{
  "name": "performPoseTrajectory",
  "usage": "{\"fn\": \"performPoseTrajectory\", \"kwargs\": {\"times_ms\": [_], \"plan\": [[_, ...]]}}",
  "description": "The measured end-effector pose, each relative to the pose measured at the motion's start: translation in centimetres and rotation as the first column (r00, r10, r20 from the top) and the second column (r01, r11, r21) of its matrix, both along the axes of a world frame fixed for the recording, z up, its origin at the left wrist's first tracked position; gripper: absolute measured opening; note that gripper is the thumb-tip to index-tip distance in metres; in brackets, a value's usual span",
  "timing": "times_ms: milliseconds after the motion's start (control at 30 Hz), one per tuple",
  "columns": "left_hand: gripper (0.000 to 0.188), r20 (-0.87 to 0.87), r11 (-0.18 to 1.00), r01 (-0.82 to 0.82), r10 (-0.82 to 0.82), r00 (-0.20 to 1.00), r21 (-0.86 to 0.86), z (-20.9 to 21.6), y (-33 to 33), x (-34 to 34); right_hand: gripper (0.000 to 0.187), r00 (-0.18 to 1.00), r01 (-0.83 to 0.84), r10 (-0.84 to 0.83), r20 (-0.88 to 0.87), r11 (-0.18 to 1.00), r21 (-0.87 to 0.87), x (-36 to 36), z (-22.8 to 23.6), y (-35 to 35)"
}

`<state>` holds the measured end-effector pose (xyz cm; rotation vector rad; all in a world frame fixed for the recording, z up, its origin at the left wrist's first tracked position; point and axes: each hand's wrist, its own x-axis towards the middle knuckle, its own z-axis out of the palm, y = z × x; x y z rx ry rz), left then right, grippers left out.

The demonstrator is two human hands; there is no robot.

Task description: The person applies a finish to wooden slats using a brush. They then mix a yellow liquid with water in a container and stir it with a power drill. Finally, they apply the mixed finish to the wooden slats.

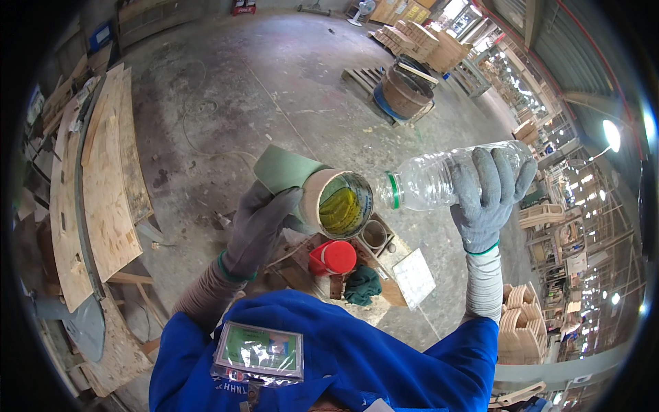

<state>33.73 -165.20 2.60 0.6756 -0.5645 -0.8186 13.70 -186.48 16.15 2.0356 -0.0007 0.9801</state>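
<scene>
My left hand point(257, 226), in a grey glove, grips a round, open-mouthed container point(313, 199) with a pale brown outer wall. Its mouth is turned toward me and to the right, and something yellow-green shows inside. A stiff grey-green sheet point(287, 169) sticks out behind the container, by my left fingers. My right hand point(486, 196), gloved in grey, is wrapped round a clear plastic bottle point(425, 180). The bottle lies nearly level, its neck with a green ring pointing left at the container's mouth. Whether any liquid is passing between them cannot be made out.
Below my hands are a red lidded container point(335, 258), a dark green cloth point(362, 285), a small pot point(374, 234) and a pale square board point(414, 279). Long wooden planks point(110, 185) stand left. A large drum point(405, 90) is ahead; stacked wooden parts point(522, 326) lie right.
</scene>
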Motion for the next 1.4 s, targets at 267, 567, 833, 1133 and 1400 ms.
{"fn": "performPoseTrajectory", "kwargs": {"times_ms": [267, 567, 833, 1133, 1400], "plan": [[0.028, 0.024, 1.000, -0.013, 0.012, 1.000, 0.028, -0.5, 0.5, 0.2, 0.048, 1.000, -0.016, 0.016, 0.006, 1.000, -0.014, 0.5, 0.3, 0.6], [0.019, -0.110, 1.000, -0.007, 0.004, 0.994, -0.023, -0.3, 0.5, -0.5, 0.048, 0.999, -0.039, 0.039, 0.013, 0.999, 0.005, 0.7, 0.5, 1.3], [0.020, -0.071, 1.000, 0.011, -0.012, 0.997, -0.013, -0.4, 0.6, -0.3, 0.046, 0.999, -0.046, 0.046, 0.002, 0.999, -0.013, 0.9, 0.7, 1.3], [0.024, -0.078, 0.999, -0.007, 0.003, 0.997, -0.043, -1.5, 0.4, -0.4, 0.048, 0.998, -0.068, 0.068, 0.017, 0.998, 0.006, 0.9, 0.8, 1.4], [0.027, -0.130, 0.996, 0.040, -0.051, 0.990, -0.084, -1.9, 0.3, -0.3, 0.052, 0.991, -0.108, 0.103, 0.084, 0.993, 0.054, 0.8, 0.5, 0.9]]}}
